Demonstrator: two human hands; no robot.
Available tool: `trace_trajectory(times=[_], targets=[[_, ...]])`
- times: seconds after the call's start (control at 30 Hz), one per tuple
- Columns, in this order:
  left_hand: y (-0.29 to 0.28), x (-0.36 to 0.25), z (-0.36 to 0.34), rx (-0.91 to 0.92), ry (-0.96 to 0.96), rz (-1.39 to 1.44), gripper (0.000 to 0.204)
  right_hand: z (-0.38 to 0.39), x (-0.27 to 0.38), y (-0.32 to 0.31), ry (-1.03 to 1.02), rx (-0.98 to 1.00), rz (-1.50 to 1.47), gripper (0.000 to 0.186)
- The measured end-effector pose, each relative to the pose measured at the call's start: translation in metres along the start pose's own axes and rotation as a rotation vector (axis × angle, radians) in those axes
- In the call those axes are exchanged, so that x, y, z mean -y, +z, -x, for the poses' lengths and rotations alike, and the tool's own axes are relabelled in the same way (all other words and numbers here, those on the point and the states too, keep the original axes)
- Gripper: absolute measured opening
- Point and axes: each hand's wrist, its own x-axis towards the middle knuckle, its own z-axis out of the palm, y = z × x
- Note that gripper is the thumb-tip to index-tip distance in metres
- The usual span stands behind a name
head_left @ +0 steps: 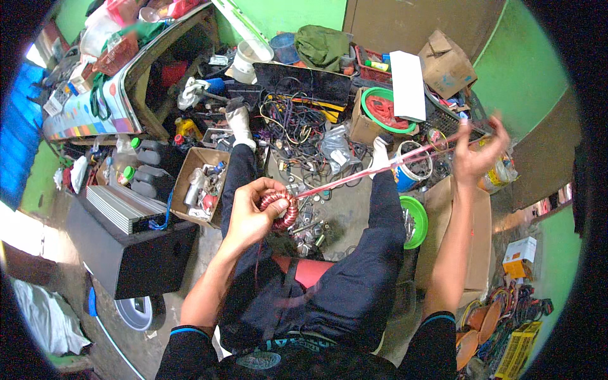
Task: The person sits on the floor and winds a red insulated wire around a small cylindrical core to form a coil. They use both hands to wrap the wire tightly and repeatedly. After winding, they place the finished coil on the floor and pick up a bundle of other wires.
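Observation:
My left hand [248,217] is closed around a ring-shaped coil [291,214] wound with copper wire, held above my lap. From the coil, reddish strands of copper wire [358,173] stretch taut up to the right. They run to my right hand [476,151], which is raised at the far end with its fingers partly smeared by motion. The wire meets that hand near the thumb and index finger; exactly how it is gripped is blurred. Small metal parts [308,231] lie on the floor below the coil.
Tangled cables [291,123] cover the floor ahead. A cardboard box of parts [201,183] and a black case [136,244] stand left. A white-and-blue bucket [413,166], a green basin [415,221] and a flat cardboard piece [478,247] are on the right.

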Motion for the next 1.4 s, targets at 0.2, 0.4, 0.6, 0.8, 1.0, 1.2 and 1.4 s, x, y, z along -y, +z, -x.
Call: trace_trajectory(times=[0.2,0.4,0.6,0.8,1.0,1.2,1.4], targets=[[0.019,-0.002,0.015,-0.025,0.059,0.197,0.020,0.072,0.105,-0.008,0.391,0.812,-0.678,0.027],[0.034,-0.012,0.030,-0.037,0.109,0.202,0.022,0.104,0.162,-0.032,0.600,1.227,-1.080,0.019],[0.025,-0.005,0.037,-0.054,0.054,0.108,0.023,0.058,0.061,-0.016,0.442,0.525,-0.353,0.009],[0.027,0.001,0.036,-0.055,0.083,0.088,0.024,0.070,-0.042,-0.038,0.469,0.443,0.248,0.012],[0.033,-0.002,0.040,-0.016,0.148,0.038,0.027,0.087,0.133,-0.034,0.014,0.758,-0.491,0.031],[0.033,-0.003,0.047,0.036,0.175,0.035,0.025,0.108,0.140,-0.029,-0.148,0.767,-0.679,0.016],[0.021,0.000,0.052,-0.052,0.274,0.027,0.025,0.076,0.059,-0.042,0.116,0.847,0.167,0.018]])
